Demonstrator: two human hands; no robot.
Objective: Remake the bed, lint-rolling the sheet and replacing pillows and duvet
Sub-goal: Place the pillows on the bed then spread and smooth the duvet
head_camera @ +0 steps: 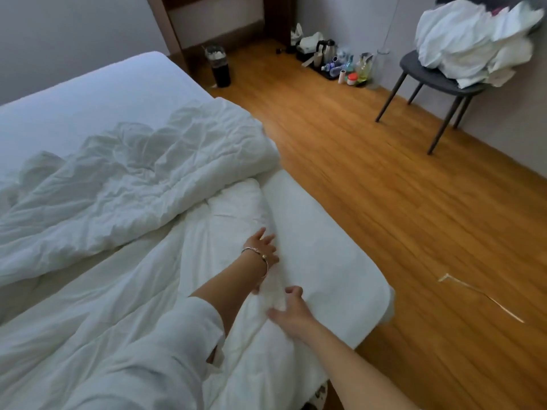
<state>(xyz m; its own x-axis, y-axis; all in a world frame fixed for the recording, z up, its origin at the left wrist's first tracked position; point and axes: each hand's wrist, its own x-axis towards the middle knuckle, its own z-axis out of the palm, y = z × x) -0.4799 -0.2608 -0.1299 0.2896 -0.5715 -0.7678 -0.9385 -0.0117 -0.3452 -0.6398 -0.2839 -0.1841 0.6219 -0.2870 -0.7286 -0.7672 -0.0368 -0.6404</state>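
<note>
Both hands at lower centre of the frame, on the duvet's (124, 202) near edge. Left hand (263, 250), wrist in a bangle (260, 258), lying fingers spread and flat on the cloth, pressing rather than gripping. Right hand (288, 306) just below it, fingers curled, apparently pinching a bunched fold of the same edge, though blurred. Hands near each other, not touching, right hand nearer the mattress corner.

Duvet edge running as a long ridge from lower centre up toward mid-frame, roughly parallel to the bed's side; bulk of the duvet heaped and folded back at left centre. Bare sheet (325, 255) directly right of both hands, between the ridge and the floor (384, 187). Likely next: drawing that edge rightward across the strip.

Duvet soft, puffy, deeply creased; sheet smooth and taut. Floor glossy wood plank. Upper right, white bedding (470, 39) piled loosely on a dark chair (429, 75).
</note>
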